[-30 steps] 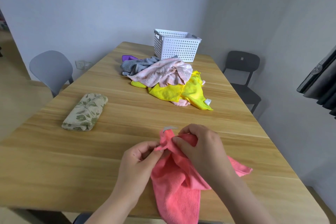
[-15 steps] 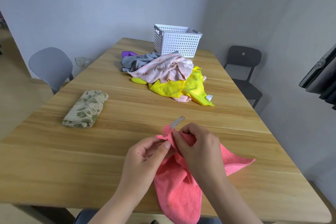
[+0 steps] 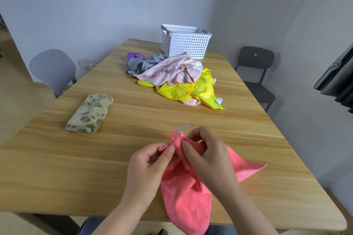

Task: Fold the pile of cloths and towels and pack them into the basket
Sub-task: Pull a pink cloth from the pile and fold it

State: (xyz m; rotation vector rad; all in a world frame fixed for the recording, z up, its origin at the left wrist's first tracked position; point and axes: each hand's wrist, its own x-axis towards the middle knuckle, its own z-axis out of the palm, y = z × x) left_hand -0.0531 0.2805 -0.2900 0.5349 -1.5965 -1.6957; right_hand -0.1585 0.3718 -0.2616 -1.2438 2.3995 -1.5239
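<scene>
At the lower centre of the frame, by the near edge of the light wooden bench [image 3: 76,168], I've got the coral-pink microfibre cloth [image 3: 188,202] bunched between both hands. My left hand [image 3: 148,168] is curled in, thumb against forefinger, pinching a bit of hem. My right hand [image 3: 209,162] is curled over the top, fingertips nipping the corner just beside the small grey label [image 3: 185,127] that pokes up. The rest of the cloth trails down toward me and over the bench edge, with one corner splayed out to the right.

It looks light, soft and floppy, with no stiffness at all. So I reckon it wants holding by two neighbouring corners and drawing out flat; grab the middle and it just bunches. The nap should grip my fingers, so slipping isn't my worry.

Up at centre frame lies the loose pile of grey, pale pink and yellow cloths [image 3: 170,71], all unfolded. Behind it, upper centre, stands the white perforated plastic basket [image 3: 185,44]; whether anything's inside I can't tell. Over at the left sits a folded leaf-print towel [image 3: 90,112], not yet packed.
</scene>
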